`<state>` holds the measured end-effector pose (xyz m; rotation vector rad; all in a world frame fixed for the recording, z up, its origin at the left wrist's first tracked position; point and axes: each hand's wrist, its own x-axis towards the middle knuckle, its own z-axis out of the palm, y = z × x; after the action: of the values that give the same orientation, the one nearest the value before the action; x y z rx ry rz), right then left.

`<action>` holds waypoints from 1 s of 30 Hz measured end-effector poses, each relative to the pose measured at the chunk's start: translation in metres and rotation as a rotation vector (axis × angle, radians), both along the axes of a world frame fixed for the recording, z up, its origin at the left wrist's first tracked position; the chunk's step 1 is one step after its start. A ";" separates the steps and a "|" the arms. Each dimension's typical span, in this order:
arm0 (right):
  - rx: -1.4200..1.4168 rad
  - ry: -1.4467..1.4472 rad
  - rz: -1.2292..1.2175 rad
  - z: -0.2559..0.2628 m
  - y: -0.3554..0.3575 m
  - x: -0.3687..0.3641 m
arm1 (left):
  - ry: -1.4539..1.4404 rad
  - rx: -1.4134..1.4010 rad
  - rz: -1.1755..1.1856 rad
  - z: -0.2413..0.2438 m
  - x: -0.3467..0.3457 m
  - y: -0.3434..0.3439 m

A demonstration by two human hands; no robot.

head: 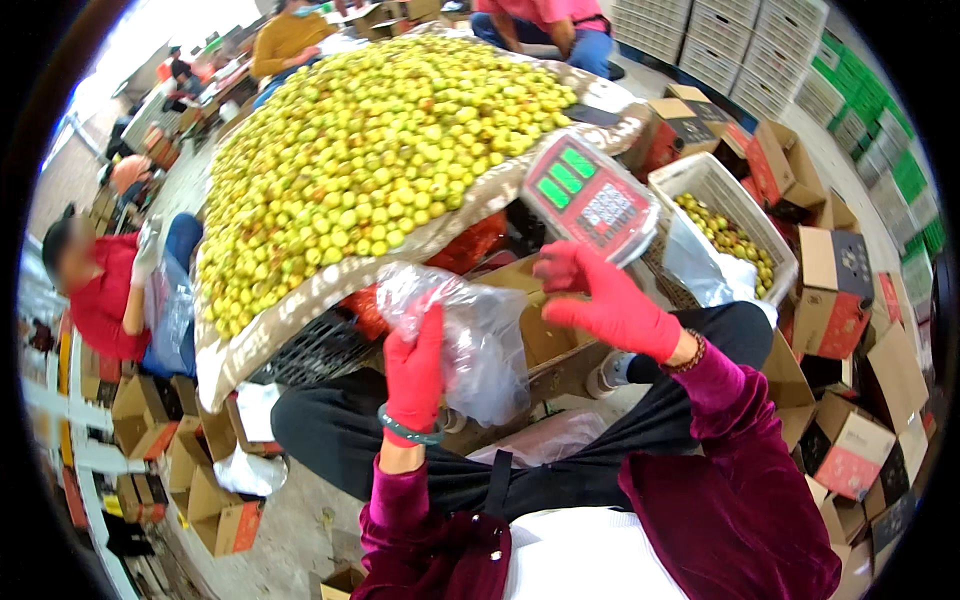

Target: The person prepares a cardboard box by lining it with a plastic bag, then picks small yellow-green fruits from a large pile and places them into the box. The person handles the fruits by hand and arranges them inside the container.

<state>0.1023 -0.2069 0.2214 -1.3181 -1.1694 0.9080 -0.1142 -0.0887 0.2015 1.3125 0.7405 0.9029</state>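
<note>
My left hand, in a red glove, grips a clear plastic bag by its upper side, thumb pointing up. The bag hangs crumpled over my lap and looks to have no fruit in it. My right hand, also red-gloved, is raised to the right of the bag with its fingers apart and nothing in them. Just beyond it stands a digital scale with a lit green display. In front of me spreads a big heap of small yellow-green fruit on a patterned cloth. Below sits a cardboard box, partly hidden by the bag.
On the right, a white crate holds fruit and plastic bags. Cardboard boxes crowd the right side; more boxes lie at left. A person in red sits left; others sit beyond the heap. A black crate is under the cloth.
</note>
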 end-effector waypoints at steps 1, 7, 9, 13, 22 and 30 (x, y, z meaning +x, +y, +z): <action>-0.007 -0.029 0.051 0.004 -0.002 -0.012 | -0.026 -0.231 -0.073 0.022 0.001 -0.010; -0.171 0.159 0.127 0.005 0.015 -0.048 | -0.189 -0.263 -0.043 0.026 -0.003 -0.013; -0.122 0.094 0.032 0.013 0.019 -0.047 | -0.190 -0.229 0.008 0.028 -0.011 -0.005; 0.112 0.078 -0.056 0.019 0.026 -0.033 | -0.208 -0.141 0.115 0.024 -0.026 0.019; 0.156 0.156 -0.199 0.037 0.045 0.001 | -0.327 -0.186 0.374 0.026 -0.028 0.043; 0.142 0.002 -0.144 0.080 0.058 0.027 | -0.527 -0.189 0.270 0.016 -0.040 0.048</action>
<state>0.1297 -0.1493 0.3010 -1.2681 -1.1017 0.7092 -0.1544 -0.0409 0.2177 0.7646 0.5728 1.2961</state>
